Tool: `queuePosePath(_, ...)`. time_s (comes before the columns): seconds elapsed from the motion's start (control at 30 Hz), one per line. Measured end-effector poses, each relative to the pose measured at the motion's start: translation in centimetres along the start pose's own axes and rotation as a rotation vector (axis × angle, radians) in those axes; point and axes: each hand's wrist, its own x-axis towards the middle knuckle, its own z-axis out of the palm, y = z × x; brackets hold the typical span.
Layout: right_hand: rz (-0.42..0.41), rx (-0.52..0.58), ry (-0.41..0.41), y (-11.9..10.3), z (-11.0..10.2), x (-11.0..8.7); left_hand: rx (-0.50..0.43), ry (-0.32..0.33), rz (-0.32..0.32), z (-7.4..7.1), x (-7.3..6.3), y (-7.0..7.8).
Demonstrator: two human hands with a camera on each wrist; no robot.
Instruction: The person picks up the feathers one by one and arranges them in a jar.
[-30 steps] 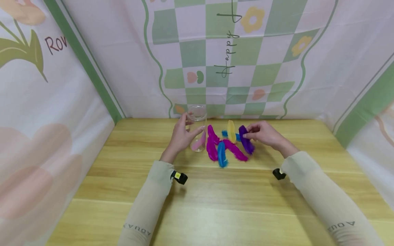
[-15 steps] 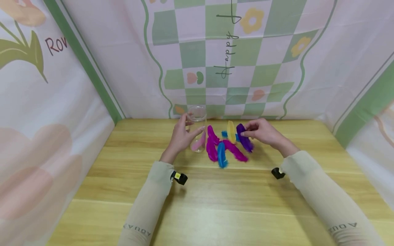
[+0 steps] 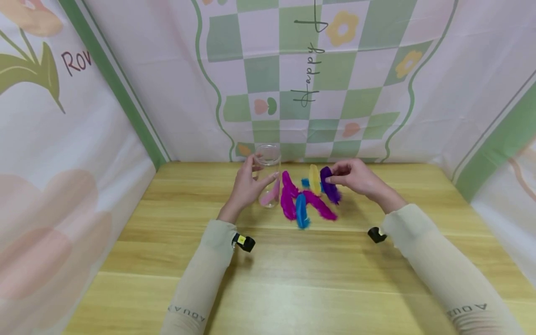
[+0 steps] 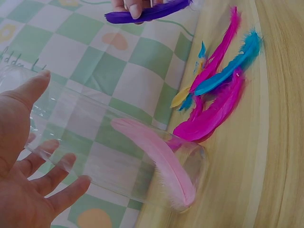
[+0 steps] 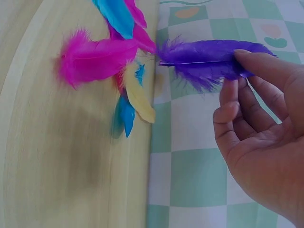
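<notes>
My left hand (image 3: 244, 188) holds a clear jar (image 3: 268, 160) upright on the wooden table, thumb on the near side and fingers behind it. Inside the jar a pale pink feather (image 4: 164, 161) leans near the bottom. Between thumb and fingers of my right hand (image 3: 358, 179), a purple feather (image 5: 204, 59) is pinched. It hangs raised over the right side of a loose group of feathers. That group has magenta feathers (image 3: 320, 205), a blue feather (image 3: 301, 211) in front, and a yellow feather (image 3: 314, 179) crossing another blue one at the back.
The wooden table (image 3: 284, 279) ends at a hanging cloth (image 3: 293, 74) with green and white checks, close behind the jar. Patterned cloth also hangs at the left and right sides. Small black cameras (image 3: 244, 242) sit at both wrists.
My right hand has moved slightly left and up with the purple feather, which has come nearer the yellow one. The left hand and jar have stayed in place.
</notes>
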Motion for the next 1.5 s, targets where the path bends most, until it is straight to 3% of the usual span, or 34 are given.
queuePosePath(0.53, 0.007, 0.041, 0.069, -0.6, 0.1, 0.1, -0.015, -0.009, -0.031, 0.0, -0.1, 0.2)
queuePosePath(1.0, 0.023, 0.069, 0.065, -1.4, -0.1, 0.2, -0.021, 0.001, -0.006, 0.2, 0.1, -0.1)
queuePosePath(1.5, -0.009, 0.115, 0.125, -2.6, 0.1, 0.7, -0.013, 0.0, 0.001, 0.1, 0.1, -0.1)
